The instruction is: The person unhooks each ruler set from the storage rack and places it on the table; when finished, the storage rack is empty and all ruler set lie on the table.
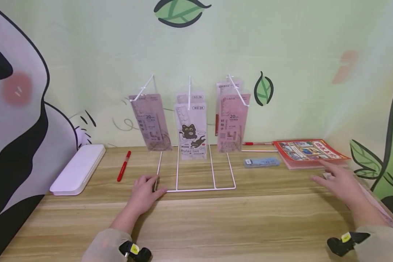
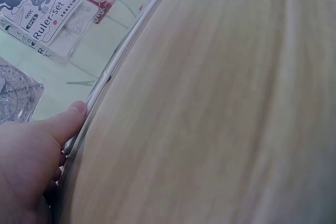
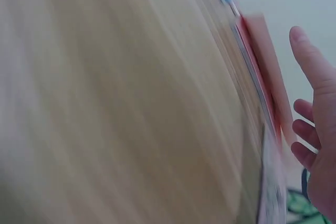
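Observation:
A white wire display rack (image 1: 196, 190) stands on the table with ruler sets in clear bags on its three hooks. The middle ruler set (image 1: 190, 131) shows black cats; pink ruler sets (image 1: 232, 123) hang on the right, and another pink one (image 1: 151, 123) on the left. My left hand (image 1: 143, 194) holds the front left corner of the rack's base, its thumb along the front bar in the left wrist view. Over at the right, my right hand (image 1: 342, 183) is spread with nothing in it, near a red comic-covered booklet (image 1: 311, 150) and a partly hidden pink package (image 1: 376, 205).
A white pencil case (image 1: 78, 171) and a red pen (image 1: 124, 166) lie left of the rack. To its right are a small blue case (image 1: 261, 162) and another red pen (image 1: 257, 143). A printed curtain (image 1: 298, 72) hangs behind the table.

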The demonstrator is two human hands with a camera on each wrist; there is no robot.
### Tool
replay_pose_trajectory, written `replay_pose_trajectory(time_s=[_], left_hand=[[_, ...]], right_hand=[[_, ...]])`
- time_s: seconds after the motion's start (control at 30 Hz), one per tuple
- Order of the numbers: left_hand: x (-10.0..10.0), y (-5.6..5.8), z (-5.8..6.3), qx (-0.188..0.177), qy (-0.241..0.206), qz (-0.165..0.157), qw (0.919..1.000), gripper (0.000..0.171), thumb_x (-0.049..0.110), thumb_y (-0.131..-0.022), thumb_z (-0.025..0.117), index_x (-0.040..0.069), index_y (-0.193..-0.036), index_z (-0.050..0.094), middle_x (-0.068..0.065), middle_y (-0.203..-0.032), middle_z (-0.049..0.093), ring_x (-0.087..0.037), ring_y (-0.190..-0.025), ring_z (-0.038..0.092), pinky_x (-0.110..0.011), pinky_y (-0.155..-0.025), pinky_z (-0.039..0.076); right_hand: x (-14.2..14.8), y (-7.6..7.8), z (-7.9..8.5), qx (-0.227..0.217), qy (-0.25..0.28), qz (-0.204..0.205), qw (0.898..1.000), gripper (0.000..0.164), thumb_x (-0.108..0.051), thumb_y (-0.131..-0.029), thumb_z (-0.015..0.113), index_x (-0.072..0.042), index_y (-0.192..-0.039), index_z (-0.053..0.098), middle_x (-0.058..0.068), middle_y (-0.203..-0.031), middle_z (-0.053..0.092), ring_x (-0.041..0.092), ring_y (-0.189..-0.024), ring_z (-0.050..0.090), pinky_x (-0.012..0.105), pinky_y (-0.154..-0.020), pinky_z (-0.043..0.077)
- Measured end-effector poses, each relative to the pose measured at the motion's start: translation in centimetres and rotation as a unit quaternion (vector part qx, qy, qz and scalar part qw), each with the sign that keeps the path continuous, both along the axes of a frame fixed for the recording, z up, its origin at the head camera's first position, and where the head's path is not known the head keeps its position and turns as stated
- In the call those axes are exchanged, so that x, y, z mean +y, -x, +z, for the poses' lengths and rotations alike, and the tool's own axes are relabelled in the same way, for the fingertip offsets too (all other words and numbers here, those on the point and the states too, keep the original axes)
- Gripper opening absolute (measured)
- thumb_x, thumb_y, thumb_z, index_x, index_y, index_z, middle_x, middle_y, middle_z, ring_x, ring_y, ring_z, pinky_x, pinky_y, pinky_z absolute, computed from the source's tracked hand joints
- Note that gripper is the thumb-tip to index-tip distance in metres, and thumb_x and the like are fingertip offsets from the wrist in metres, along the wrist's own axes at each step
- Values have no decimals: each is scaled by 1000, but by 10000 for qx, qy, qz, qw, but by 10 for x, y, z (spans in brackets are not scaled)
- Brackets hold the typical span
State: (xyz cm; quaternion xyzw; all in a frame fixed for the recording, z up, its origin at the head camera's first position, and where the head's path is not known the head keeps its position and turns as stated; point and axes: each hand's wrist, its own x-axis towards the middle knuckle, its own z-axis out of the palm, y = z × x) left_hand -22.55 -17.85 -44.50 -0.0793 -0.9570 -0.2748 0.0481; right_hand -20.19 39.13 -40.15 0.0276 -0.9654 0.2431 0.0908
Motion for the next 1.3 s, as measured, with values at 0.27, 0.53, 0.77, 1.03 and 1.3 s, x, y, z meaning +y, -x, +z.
replay_pose_trajectory(time_s=[0.27,0.53,0.77,1.03,1.3], left_hand=[[-2,0,0,-47,-19,22,10000,64,38,-87,66,-2,-134,48,-23,-127,45,-38,-113,38,-52,-94,32],[0,1,1,-131,-30,79,9999,63,37,-87,66,-1,-134,48,-22,-129,44,-37,-115,38,-51,-95,31],[0,0,1,-125,0,64,9999,64,38,-86,66,-1,-134,48,-22,-129,44,-37,-115,38,-51,-96,31],[0,-1,1,-153,-3,99,9998,64,37,-86,67,0,-135,48,-22,-128,45,-36,-114,38,-51,-95,32],[1,0,0,-143,-10,93,9999,63,38,-86,67,0,-134,49,-21,-128,45,-36,-113,38,-51,-95,32]], right_hand=[[-53,31,7,50,-17,583,9983,74,-41,-86,65,4,-139,38,38,-131,38,54,-117,37,67,-89,31],[-96,56,24,258,17,985,9948,71,-42,-85,66,-2,-139,42,31,-131,44,49,-119,38,64,-92,31],[-128,69,36,213,-6,1350,9906,71,-46,-85,65,-8,-140,43,22,-139,42,43,-127,35,60,-98,29],[-157,76,60,78,-136,1664,9859,77,-53,-80,67,-14,-142,42,21,-147,29,42,-131,29,61,-99,28],[-173,84,77,174,27,1811,9833,78,-39,-79,74,-14,-144,39,21,-150,22,45,-132,25,62,-98,28]])
